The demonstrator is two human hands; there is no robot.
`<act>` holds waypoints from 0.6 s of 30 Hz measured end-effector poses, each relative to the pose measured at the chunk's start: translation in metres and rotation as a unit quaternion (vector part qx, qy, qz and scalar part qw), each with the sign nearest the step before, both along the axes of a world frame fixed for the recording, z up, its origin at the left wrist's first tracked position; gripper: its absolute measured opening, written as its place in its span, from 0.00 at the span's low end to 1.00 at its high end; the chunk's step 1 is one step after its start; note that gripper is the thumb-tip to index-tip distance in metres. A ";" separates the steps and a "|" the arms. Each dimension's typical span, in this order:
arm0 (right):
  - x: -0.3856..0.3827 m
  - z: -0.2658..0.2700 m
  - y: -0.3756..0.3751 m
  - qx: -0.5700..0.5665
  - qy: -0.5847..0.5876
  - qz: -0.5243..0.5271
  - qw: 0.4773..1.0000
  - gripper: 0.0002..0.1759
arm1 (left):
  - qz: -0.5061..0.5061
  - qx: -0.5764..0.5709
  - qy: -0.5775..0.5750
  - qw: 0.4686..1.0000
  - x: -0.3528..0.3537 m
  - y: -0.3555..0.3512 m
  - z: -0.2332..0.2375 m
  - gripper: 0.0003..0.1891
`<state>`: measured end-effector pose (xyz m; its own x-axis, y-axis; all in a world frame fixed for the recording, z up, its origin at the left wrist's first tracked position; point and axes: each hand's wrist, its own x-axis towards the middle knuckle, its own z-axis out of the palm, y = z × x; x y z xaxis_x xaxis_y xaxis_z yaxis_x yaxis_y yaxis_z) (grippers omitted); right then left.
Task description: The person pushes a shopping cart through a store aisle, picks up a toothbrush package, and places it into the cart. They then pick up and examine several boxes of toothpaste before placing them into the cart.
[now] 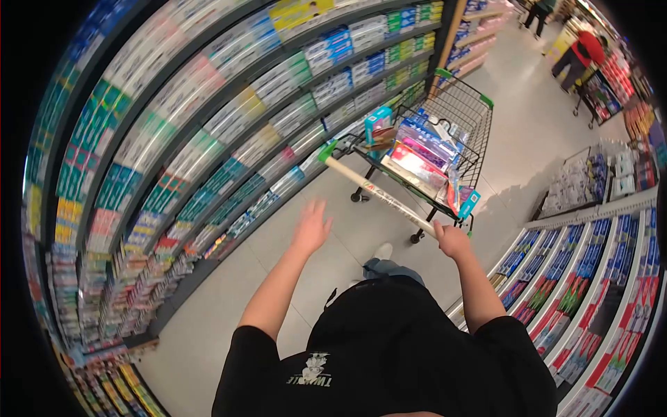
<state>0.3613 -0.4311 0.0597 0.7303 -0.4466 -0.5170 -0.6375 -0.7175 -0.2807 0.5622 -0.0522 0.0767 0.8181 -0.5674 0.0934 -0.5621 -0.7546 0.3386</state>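
Observation:
My right hand [453,240] is wrapped round the right end of the shopping cart's pale handle bar [379,194]. Held out over the floor, left of the bar and touching nothing, is my left hand [312,227], its fingers apart. The dark wire cart [474,123] has green corner pieces. In its near part lie several packages, among them a blue pack [425,132] and a pink and white box [419,162]. A teal box [379,119] stands at the cart's left side, and another teal item [469,203] is at its right near corner.
Long shelves [229,83] of boxed goods line the left side. Lower right is a white shelf rack [554,278] with packaged items. A wire basket of packs [577,182] stands on the right. Farther off, a person in red [589,50] bends by another cart [601,97].

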 end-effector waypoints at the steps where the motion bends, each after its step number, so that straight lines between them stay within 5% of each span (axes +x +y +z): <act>1: 0.000 0.008 0.005 -0.002 -0.002 -0.006 1.000 0.45 | 0.000 -0.024 -0.065 0.998 0.022 -0.029 0.018 0.26; 5: 0.006 0.023 0.008 0.005 0.008 -0.005 1.000 0.40 | -0.068 -0.073 -0.137 0.985 0.109 -0.102 0.011 0.24; 8: 0.008 0.027 0.009 0.011 0.026 -0.003 1.000 0.38 | -0.114 0.241 0.058 0.962 0.136 -0.138 0.014 0.32; 9: 0.009 0.029 0.008 0.014 0.035 -0.001 0.999 0.38 | -0.114 0.273 0.001 0.955 0.146 -0.139 -0.014 0.38; 18: 0.029 0.036 0.010 0.049 0.054 -0.022 0.997 0.38 | -0.176 0.364 0.126 0.906 0.192 -0.171 0.008 0.30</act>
